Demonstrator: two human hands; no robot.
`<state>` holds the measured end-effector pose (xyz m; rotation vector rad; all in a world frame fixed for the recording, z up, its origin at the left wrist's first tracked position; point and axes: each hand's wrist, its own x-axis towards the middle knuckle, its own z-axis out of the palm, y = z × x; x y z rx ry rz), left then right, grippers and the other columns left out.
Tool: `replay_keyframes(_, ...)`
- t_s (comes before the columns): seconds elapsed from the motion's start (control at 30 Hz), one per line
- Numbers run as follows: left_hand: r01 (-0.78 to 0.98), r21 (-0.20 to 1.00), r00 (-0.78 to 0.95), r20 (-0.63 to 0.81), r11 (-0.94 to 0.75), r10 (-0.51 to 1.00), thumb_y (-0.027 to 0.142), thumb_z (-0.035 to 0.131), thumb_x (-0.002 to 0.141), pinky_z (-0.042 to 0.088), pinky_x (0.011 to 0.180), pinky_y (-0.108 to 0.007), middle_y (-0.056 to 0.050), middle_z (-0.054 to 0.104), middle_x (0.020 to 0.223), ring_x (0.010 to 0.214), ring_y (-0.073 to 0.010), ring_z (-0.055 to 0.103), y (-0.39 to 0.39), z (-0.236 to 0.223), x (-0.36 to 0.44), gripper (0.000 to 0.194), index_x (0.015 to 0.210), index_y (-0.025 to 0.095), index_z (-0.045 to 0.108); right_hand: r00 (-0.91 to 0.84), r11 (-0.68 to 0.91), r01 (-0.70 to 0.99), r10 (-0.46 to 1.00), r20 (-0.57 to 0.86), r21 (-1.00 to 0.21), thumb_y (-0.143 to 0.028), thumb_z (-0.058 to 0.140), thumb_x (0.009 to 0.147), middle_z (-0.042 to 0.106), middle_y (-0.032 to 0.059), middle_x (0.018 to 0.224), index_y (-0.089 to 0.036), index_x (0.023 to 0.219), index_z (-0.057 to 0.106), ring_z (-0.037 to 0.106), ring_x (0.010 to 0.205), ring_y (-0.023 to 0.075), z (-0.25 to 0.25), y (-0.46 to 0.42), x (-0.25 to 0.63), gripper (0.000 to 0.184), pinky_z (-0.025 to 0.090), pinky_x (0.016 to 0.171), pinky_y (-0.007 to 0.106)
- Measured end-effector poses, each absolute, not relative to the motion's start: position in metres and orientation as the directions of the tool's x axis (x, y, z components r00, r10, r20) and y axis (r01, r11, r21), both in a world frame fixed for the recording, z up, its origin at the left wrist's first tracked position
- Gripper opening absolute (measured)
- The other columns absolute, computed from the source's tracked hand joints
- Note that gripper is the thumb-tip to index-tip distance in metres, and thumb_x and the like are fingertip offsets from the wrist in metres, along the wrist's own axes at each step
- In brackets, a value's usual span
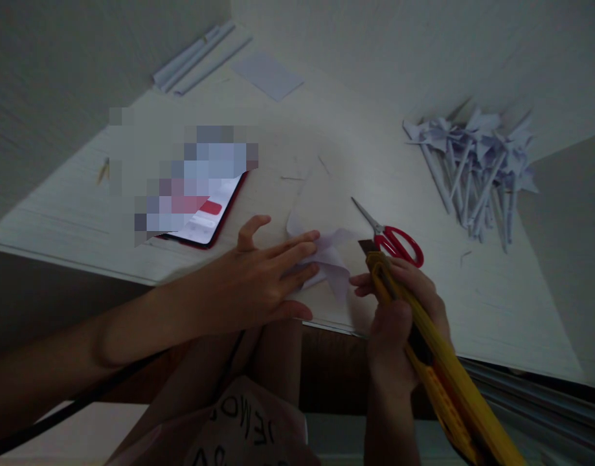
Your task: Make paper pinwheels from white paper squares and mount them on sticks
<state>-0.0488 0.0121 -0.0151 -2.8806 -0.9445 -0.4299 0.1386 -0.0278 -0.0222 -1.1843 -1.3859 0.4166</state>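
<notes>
My left hand (272, 278) lies with its fingers stretched out over a creased piece of white paper (336, 262) near the front edge of the table. Part of that paper is hidden beneath the fingers. Gripped in my right hand (399, 323) is a yellow utility knife (440, 343), its blade out and pointing up and to the left. The blade tip is just right of the paper, apart from it. Red-handled scissors (397, 243) lie right behind the blade, their points toward the back left.
A lit phone (204, 226) in a red case lies on the white table (482, 304), left of the paper. White paper rolls (195, 58) and a flat sheet (270, 74) are at the back. Several folded paper shapes on sticks (476, 162) are heaped at the right.
</notes>
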Motion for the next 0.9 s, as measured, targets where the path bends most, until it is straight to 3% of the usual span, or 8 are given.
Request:
replay_keyframes(0.1, 0.597, -0.004, 0.766, 0.298, -0.802, 0.569, 0.043, 0.038, 0.086, 0.013, 0.103, -0.049, -0.007, 0.044, 0.133, 0.127, -0.0251, 0.031, 0.0121, -0.0158, -0.0490, 0.042, 0.123, 0.026, 0.046, 0.117, 0.414, 0.395, 0.863, 0.492, -0.820, -0.041, 0.041, 0.086, 0.050, 0.0095, 0.111, -0.021, 0.106, 0.054, 0.060, 0.092, 0.0222, -0.0193, -0.0283, 0.1398, 0.030, 0.056, 0.065, 0.040)
replay_keyframes(0.2, 0.590, -0.009, 0.773, 0.296, -0.807, 0.562, 0.044, 0.036, 0.086, 0.010, 0.103, -0.049, -0.008, 0.042, 0.134, 0.128, -0.0243, 0.030, 0.0119, -0.0173, -0.0494, 0.044, 0.125, 0.024, 0.043, 0.013, 0.433, 0.531, 0.856, 0.517, -0.729, -0.041, 0.043, 0.085, 0.051, 0.0100, 0.111, -0.021, 0.104, 0.055, 0.049, 0.110, 0.0261, -0.0185, -0.0278, 0.1400, 0.030, 0.052, 0.080, 0.047)
replay_keyframes(0.37, 0.595, 0.007, 0.766, 0.295, -0.803, 0.570, 0.043, 0.035, 0.087, 0.008, 0.104, -0.050, -0.008, 0.039, 0.137, 0.128, -0.0228, 0.030, 0.0115, -0.0201, -0.0503, 0.045, 0.127, 0.024, 0.040, -0.174, 0.494, 0.705, 0.816, 0.551, -0.509, -0.033, 0.049, 0.083, 0.049, 0.0090, 0.114, -0.021, 0.101, 0.056, 0.051, 0.107, 0.0241, -0.0226, -0.0239, 0.1415, 0.023, 0.050, 0.084, 0.045)
replay_keyframes(0.6, 0.597, 0.005, 0.767, 0.291, -0.802, 0.573, 0.043, 0.037, 0.086, 0.010, 0.104, -0.049, -0.006, 0.040, 0.136, 0.128, -0.0237, 0.029, 0.0119, -0.0217, -0.0506, 0.045, 0.127, 0.025, 0.040, -0.217, 0.509, 0.758, 0.786, 0.578, -0.408, -0.024, 0.050, 0.083, 0.047, 0.0101, 0.113, -0.019, 0.100, 0.055, 0.050, 0.109, 0.0262, -0.0186, -0.0241, 0.1376, 0.019, 0.050, 0.084, 0.047)
replay_keyframes(0.9, 0.603, 0.017, 0.758, 0.300, -0.798, 0.579, 0.042, 0.040, 0.084, 0.013, 0.104, -0.047, -0.006, 0.041, 0.135, 0.127, -0.0246, 0.032, 0.0115, -0.0216, -0.0504, 0.045, 0.126, 0.027, 0.041, -0.291, 0.553, 0.703, 0.797, 0.529, -0.447, -0.025, 0.051, 0.083, 0.042, 0.0097, 0.118, -0.022, 0.107, 0.052, 0.052, 0.107, 0.0233, -0.0201, -0.0212, 0.1375, 0.024, 0.054, 0.080, 0.040)
